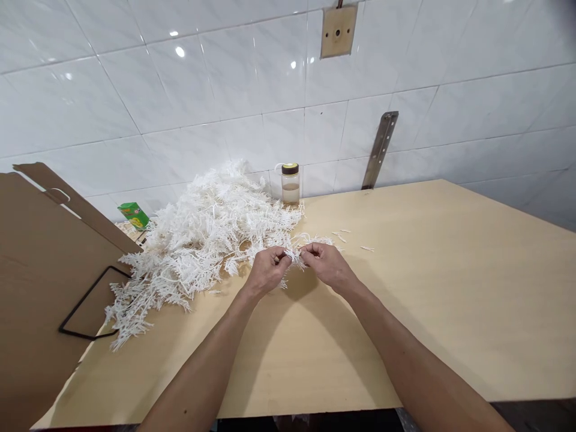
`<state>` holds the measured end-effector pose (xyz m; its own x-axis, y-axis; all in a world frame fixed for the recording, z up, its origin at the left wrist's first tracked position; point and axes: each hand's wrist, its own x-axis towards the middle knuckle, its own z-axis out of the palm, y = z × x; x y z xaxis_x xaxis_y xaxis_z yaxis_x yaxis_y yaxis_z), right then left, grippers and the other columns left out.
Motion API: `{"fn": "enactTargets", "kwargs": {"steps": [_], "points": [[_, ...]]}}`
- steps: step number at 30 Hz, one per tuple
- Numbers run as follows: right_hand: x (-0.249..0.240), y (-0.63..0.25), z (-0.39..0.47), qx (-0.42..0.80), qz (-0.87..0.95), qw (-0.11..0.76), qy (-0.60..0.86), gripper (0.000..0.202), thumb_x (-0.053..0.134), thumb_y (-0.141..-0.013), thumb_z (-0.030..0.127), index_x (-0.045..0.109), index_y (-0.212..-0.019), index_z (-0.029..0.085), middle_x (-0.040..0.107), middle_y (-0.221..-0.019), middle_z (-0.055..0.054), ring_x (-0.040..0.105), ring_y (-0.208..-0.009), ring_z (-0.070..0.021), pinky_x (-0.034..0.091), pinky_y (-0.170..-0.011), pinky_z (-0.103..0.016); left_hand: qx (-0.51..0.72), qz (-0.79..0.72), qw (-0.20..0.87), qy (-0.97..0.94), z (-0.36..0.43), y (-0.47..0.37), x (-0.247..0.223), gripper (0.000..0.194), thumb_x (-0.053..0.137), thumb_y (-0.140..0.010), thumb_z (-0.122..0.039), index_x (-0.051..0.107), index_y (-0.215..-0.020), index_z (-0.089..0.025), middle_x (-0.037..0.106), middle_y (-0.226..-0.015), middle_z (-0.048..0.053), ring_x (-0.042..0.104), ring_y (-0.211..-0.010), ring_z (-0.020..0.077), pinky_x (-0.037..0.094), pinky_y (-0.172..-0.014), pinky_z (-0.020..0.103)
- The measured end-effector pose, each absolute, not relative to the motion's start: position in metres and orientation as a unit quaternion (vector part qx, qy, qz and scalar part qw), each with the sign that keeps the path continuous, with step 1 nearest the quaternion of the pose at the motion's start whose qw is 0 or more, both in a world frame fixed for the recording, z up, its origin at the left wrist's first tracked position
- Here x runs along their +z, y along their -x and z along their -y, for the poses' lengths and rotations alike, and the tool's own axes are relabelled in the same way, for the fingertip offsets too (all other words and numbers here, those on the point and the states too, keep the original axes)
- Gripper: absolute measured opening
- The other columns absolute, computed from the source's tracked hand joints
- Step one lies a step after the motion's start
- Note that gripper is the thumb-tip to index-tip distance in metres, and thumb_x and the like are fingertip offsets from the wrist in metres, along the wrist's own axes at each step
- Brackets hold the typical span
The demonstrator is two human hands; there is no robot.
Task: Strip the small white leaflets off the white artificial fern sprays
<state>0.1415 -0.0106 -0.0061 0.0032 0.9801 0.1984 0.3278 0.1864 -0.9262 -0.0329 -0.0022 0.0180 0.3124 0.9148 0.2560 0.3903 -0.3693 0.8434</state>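
Observation:
Both of my hands are close together above the wooden table point(450, 288), at the right edge of a large heap of white artificial plant sprigs point(211, 216). My left hand point(269, 269) is closed, thumb against fingers, pinching one side of a small white artificial sprig point(294, 258). Facing it, my right hand point(330, 264) pinches the other side of the same sprig. Bits of white foliage hang below the left fingers. My fingers partly hide the sprig.
Behind the heap stands a lidded bottle point(290, 189) with some liquid. A green box point(134, 216) sits at the back left, near a cardboard box point(54, 282) with a black-edged opening. Loose white pieces point(367, 248) lie right of my hands. A metal bracket point(380, 150) is against the tiled wall.

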Motion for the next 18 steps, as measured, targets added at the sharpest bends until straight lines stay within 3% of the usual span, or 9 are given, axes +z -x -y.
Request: {"fn": "enactTargets", "kwargs": {"steps": [4, 6, 12, 18], "points": [[-0.008, -0.142, 0.008, 0.121, 0.635, 0.44, 0.624, 0.016, 0.047, -0.078, 0.021, 0.062, -0.074, 0.016, 0.064, -0.079, -0.008, 0.056, -0.074, -0.0194, 0.041, -0.071, -0.032, 0.373, -0.441, 0.298, -0.76, 0.0, 0.03, 0.007, 0.017, 0.05, -0.073, -0.017, 0.051, -0.056, -0.016, 0.045, -0.057, -0.004, 0.041, -0.056, 0.0085, 0.03, -0.054, 0.021], [-0.008, -0.148, 0.006, 0.074, 0.622, 0.439, 0.644, 0.017, 0.045, -0.08, 0.021, 0.06, -0.073, 0.017, 0.065, -0.08, -0.009, 0.057, -0.075, -0.0201, 0.041, -0.072, -0.032, 0.372, -0.441, 0.295, -0.762, -0.001, 0.029, 0.004, 0.017, 0.051, -0.073, -0.017, 0.054, -0.056, -0.016, 0.049, -0.059, -0.003, 0.043, -0.058, 0.0089, 0.032, -0.055, 0.021], [-0.001, -0.167, 0.009, 0.119, 0.576, 0.441, 0.678, 0.011, 0.055, -0.078, 0.031, 0.06, -0.075, 0.02, 0.068, -0.075, -0.003, 0.06, -0.068, -0.0179, 0.041, -0.07, -0.03, 0.421, -0.472, 0.301, -0.714, -0.004, 0.027, 0.001, 0.017, 0.052, -0.074, -0.022, 0.061, -0.061, -0.017, 0.052, -0.06, -0.003, 0.045, -0.056, 0.0089, 0.034, -0.054, 0.021], [0.016, -0.165, 0.02, 0.16, 0.657, 0.387, 0.627, 0.029, 0.053, -0.082, 0.041, 0.064, -0.066, 0.02, 0.066, -0.067, -0.001, 0.055, -0.065, -0.0157, 0.038, -0.068, -0.028, 0.432, -0.496, 0.252, -0.71, 0.0, 0.025, -0.002, 0.018, 0.052, -0.075, -0.022, 0.061, -0.061, -0.017, 0.054, -0.06, -0.003, 0.047, -0.058, 0.0101, 0.035, -0.056, 0.021]]}}
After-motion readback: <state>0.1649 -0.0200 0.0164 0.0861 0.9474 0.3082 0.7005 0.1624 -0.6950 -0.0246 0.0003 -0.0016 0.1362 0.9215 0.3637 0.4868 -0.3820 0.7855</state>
